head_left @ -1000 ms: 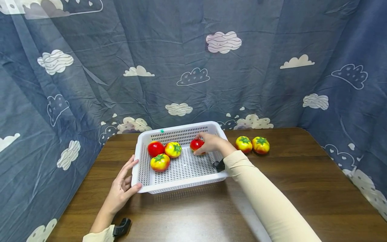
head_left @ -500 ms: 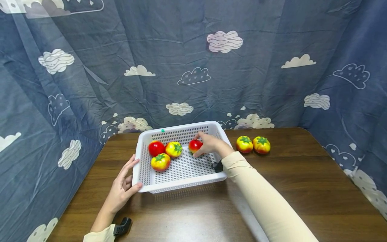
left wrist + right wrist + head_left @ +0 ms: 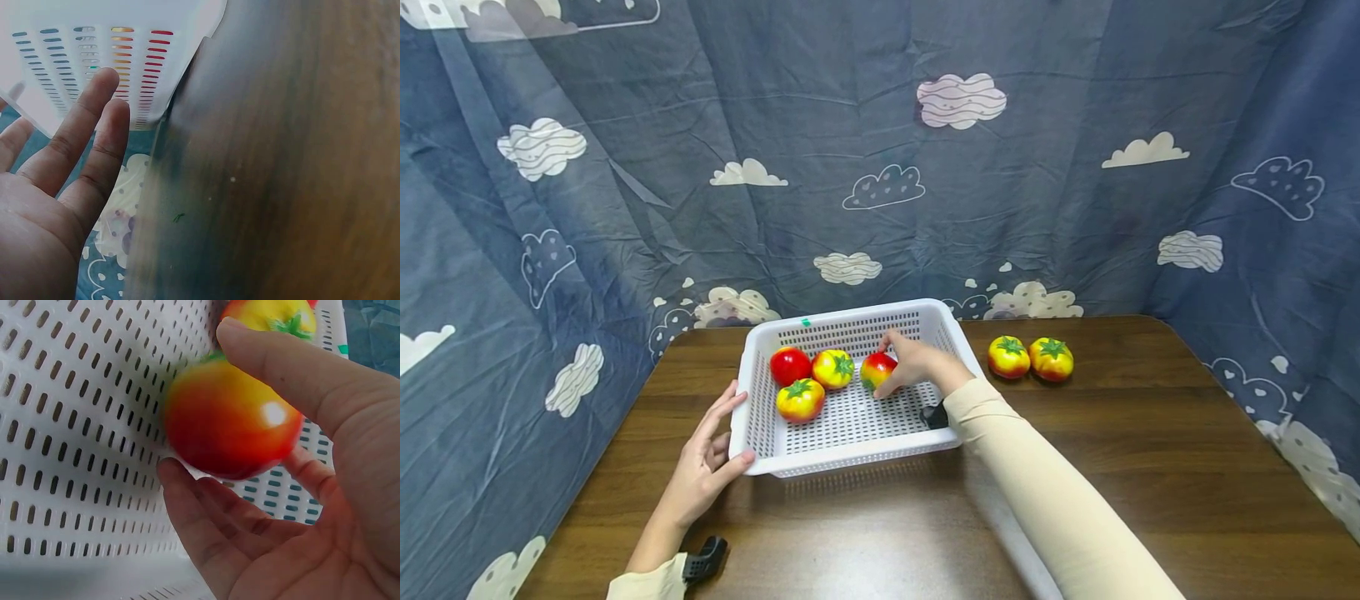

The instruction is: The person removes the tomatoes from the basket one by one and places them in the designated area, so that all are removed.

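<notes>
In the white perforated plastic basket (image 3: 842, 460), a red-and-yellow tomato (image 3: 877, 370) lies just at the fingertips of my right hand (image 3: 917, 363). That hand's thumb and fingers are spread around the tomato; in the right wrist view the tomato (image 3: 231, 419) is blurred, with the lower fingertips just beneath it. My left hand (image 3: 700, 458) rests on the basket's left end, thumb and forefinger on its rim and the other fingers extended. Three more tomatoes sit in the basket's left part: a red one (image 3: 790, 367) and two yellow-red ones (image 3: 832, 368), (image 3: 801, 401).
Two more yellow-red tomatoes, a left one (image 3: 1008, 357) and a right one (image 3: 1051, 359), stand side by side on the brown wooden table (image 3: 1120, 467), right of the basket. A blue cloud-patterned curtain (image 3: 880, 167) hangs behind and at both sides.
The tomato by my right hand has shifted left and turned, its yellow-green side now showing. The right hand has moved slightly left, its thumb and fingers wider apart. My left hand holds its place.
</notes>
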`<state>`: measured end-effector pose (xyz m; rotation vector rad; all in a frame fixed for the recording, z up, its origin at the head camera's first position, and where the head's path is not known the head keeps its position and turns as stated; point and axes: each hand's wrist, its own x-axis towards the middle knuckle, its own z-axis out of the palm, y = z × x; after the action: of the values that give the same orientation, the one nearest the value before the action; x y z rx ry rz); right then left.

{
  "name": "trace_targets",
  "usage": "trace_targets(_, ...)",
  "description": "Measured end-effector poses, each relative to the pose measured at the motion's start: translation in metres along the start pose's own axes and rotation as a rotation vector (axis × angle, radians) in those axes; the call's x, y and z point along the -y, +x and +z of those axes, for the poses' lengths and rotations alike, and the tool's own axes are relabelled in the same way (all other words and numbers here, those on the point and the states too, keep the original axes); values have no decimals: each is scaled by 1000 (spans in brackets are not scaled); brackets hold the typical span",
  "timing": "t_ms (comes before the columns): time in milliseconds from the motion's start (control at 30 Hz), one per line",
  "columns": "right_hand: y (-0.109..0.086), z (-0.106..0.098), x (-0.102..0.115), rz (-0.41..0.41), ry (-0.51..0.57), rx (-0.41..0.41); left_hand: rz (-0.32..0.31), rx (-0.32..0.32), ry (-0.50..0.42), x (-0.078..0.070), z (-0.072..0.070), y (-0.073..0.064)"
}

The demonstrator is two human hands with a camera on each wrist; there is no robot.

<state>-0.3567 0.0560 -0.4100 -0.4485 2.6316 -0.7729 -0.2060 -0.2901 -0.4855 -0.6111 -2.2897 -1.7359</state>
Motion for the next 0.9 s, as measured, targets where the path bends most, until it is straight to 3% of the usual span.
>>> trace_targets(267, 1, 1, 1, -17, -21, -5, -1, 3, -6, 1, 0, 0)
trace_targets(633, 0, -1, 0, 37, -30, -9, 7, 4, -2, 2, 0, -1)
trace_targets(900, -2, -10, -4, 10, -1, -26, 1, -1, 15, 1, -1, 0)
